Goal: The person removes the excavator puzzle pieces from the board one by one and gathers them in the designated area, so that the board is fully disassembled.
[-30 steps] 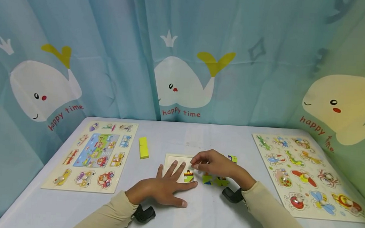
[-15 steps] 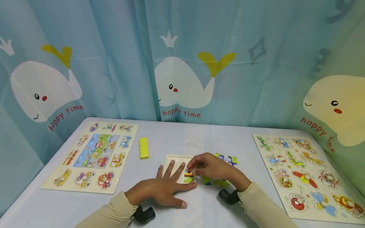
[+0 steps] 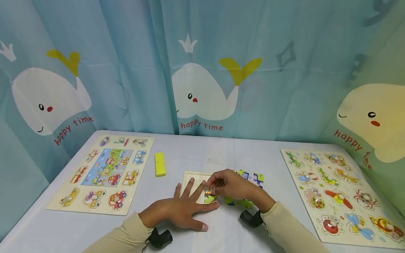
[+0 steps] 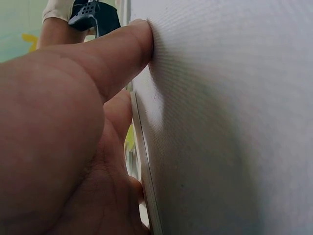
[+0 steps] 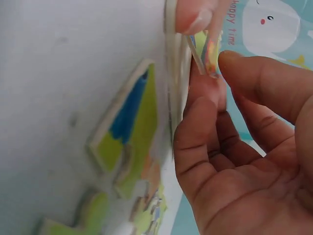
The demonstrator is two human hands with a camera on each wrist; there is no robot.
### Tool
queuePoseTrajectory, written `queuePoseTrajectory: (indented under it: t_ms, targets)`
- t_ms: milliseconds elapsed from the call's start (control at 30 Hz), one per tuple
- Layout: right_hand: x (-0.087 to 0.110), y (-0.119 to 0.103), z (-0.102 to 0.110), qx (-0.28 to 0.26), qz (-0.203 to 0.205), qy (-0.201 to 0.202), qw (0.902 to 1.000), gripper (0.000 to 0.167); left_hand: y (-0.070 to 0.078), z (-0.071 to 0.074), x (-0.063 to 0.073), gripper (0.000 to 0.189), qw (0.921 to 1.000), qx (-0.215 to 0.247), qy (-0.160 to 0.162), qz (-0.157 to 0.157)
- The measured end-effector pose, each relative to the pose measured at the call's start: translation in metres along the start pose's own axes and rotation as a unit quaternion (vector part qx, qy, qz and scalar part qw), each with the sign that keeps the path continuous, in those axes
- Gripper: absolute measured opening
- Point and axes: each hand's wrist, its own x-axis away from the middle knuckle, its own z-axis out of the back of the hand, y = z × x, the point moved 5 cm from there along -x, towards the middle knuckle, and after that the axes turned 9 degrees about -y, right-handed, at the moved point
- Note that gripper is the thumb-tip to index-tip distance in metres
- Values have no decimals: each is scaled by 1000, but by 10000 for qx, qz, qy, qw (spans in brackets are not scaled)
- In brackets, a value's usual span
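My left hand (image 3: 179,211) lies spread, its fingers across a small square wooden puzzle tray (image 3: 186,175) and its thumb on the table. In the left wrist view, the tray's edge (image 4: 148,186) runs beside the palm. My right hand (image 3: 235,185) reaches over the tray's right side. Its thumb and curled fingers pinch a green, red and yellow jigsaw piece (image 3: 209,199) at the tray's lower right corner. That piece (image 5: 211,54) stands tilted in the right wrist view, partly hidden by fingers. Loose jigsaw pieces (image 3: 257,178) lie right of the tray, partly under the right hand.
A yellow block (image 3: 159,164) lies behind and left of the tray. On the far left is a vehicle peg puzzle board (image 3: 111,167); an insect peg puzzle board (image 3: 344,201) lies on the right. A blue whale-print curtain (image 3: 266,107) hangs behind the table.
My right hand has moved slightly left and down, onto the jigsaw piece in the tray's corner, which now tilts. More loose pieces show behind it. The left hand has stayed still.
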Motion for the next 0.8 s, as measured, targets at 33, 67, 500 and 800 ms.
queuePoseTrajectory:
  t_ms: [33,67,500,800]
  targets:
    - [0,0,0,-50,-23,3,10000,14,0,0,0,65,10000,4,-7,-3]
    - [-1,0,0,-102,-62,4,9999,13,0,0,0,65,10000,8,-12,-5]
    - [-2,-6,-1,-110,-217,-262,9994,11,0,1,0,65,10000,22,16,-26]
    - [4,-8,7,363,-110,228,9990,11,-1,-3,0,64,10000,23,-18,-47]
